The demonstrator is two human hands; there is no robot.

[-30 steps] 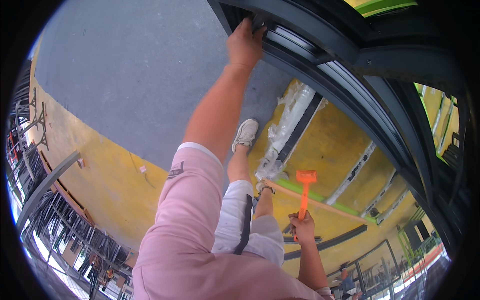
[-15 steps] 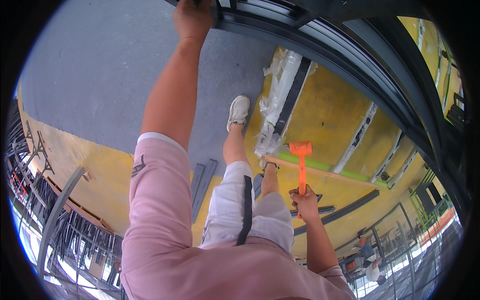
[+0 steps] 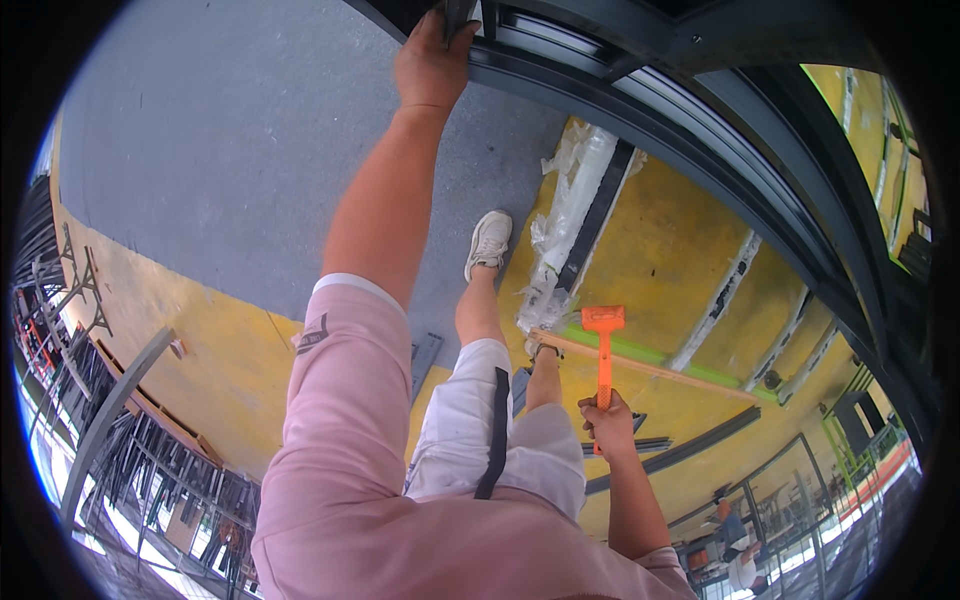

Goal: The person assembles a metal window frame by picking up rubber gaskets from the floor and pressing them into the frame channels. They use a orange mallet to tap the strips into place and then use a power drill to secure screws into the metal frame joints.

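Nearest the camera, at the lower right, the right hand (image 3: 607, 424) is observed with its fingers clamped around the handle of an orange hammer (image 3: 603, 352). The hammer stands upright, head uppermost, held clear of the floor and above a long wooden strip (image 3: 660, 367) with a green edge. Both legs show in white shorts (image 3: 487, 437), with 1 white shoe (image 3: 489, 241) planted on the grey floor (image 3: 230, 140) near the edge of the yellow floor area (image 3: 660, 260). Just beside the shoe lies a dark bar wrapped in clear plastic (image 3: 570, 225). Farthest off, at the top edge, the left arm in a pink sleeve reaches up, and the left hand (image 3: 432, 65) has its fingers closed over the edge of a dark metal frame (image 3: 640, 70). Metal racks (image 3: 150, 450) stand at the lower left.
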